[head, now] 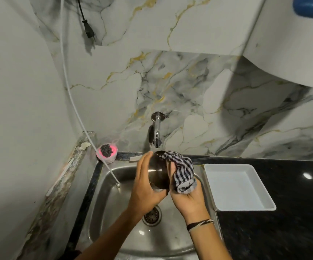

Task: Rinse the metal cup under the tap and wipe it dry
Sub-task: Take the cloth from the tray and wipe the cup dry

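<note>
I observe the metal cup point(158, 172) held above the sink point(103, 212), just below the tap point(156, 132). My left hand point(145, 186) is curled round its side. My right hand point(186, 196) clutches a checked cloth point(183, 170) pushed into the cup's mouth. A white tray point(242, 207) sits on the counter at the sink's right edge.

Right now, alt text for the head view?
Over a steel sink, the left hand holds a metal cup while the right hand wipes it with a checked cloth; a white tray sits to the right.
</note>
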